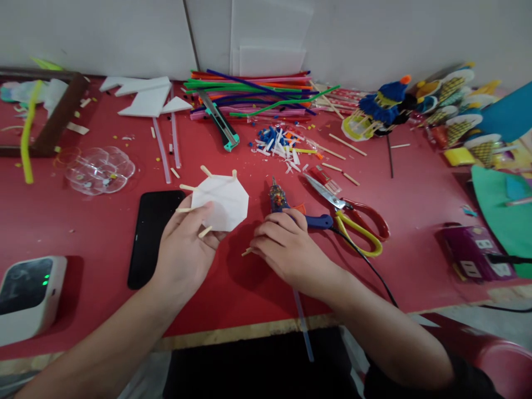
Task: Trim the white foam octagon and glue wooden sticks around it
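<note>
My left hand (187, 238) is closed on a white octagonal piece (226, 202), thumb on its face and fingers beneath. Several short wooden sticks (206, 171) stick out from its edge on the left and top. My right hand (286, 244) is closed, with the end of a small wooden stick (247, 251) showing at its fingertips. Beneath and behind that hand lies a blue glue gun (319, 221), its body partly hidden. A clear glue stick (303, 327) reaches past the table's front edge below the hand.
Red-and-yellow-handled scissors (359, 221) lie right of the glue gun, whose cord trails rightward. A black phone (145, 238) lies by my left hand. Behind are a utility knife (220, 124), pipe cleaners (257, 91), scraps (276, 144) and a clear flower-shaped tray (102, 172). A purple power socket box (474, 252) stands right.
</note>
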A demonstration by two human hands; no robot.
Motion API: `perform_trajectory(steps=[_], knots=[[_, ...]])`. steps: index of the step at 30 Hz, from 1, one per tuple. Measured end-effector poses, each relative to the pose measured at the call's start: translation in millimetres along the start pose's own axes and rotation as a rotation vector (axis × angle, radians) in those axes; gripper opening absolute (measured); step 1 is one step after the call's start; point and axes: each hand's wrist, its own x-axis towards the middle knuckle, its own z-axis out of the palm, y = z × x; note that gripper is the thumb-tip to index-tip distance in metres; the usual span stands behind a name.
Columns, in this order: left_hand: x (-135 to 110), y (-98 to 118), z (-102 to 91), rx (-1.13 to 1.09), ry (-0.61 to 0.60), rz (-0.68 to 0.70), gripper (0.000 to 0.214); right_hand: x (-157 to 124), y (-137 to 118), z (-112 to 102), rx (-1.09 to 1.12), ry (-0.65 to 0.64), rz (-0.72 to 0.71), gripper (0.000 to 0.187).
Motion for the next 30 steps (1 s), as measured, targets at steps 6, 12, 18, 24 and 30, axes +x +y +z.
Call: perform_trajectory(steps=[6,12,18,24,30], knots=[[1,0,-0.9,-0.002,0.019,-0.004,0.036,2,-1,-4,0.052,0.098,-0.031,0.021],[0,-1,-4.1,-0.001,-0.024,-0.018,0.016,5,2,-18,0.230,0.385,-0.011,0.017],[-1,-3,-6.9,0.036,-0.056,-0.038,0.014,-2,3,-26,0.248,0.602,0.121,0.036],[-4,-2,-5.7,0.064,-0.048,-0.101,0.029,-6,2,-26,0.357,0.587,0.287,0.046],[-6,-1,-4.8,0.149,-0.107,-0.125,0.032,-4,1,-25,0.463,0.588,0.388,0.038]])
